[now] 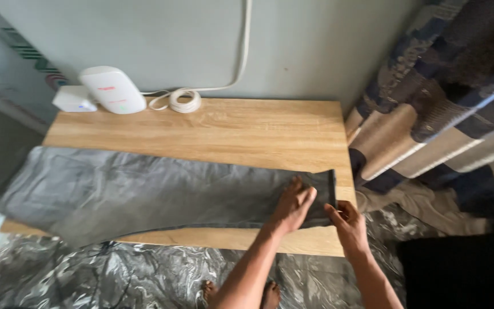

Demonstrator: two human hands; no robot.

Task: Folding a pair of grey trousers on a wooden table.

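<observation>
A pair of grey trousers (132, 191) lies flat lengthwise across a light wooden table (247, 129), its left end hanging over the table's left edge. My left hand (294, 205) rests palm down on the right end of the trousers, fingers spread. My right hand (347, 223) pinches the near right corner of the hem at the table's front right edge.
A white oval device (113, 89) and a small white box (74, 99) stand at the back left, with a coiled white cable (184, 100) beside them. A patterned curtain (441, 97) hangs at the right. Crinkled plastic sheeting (115, 274) covers the floor, where my feet (241, 293) show.
</observation>
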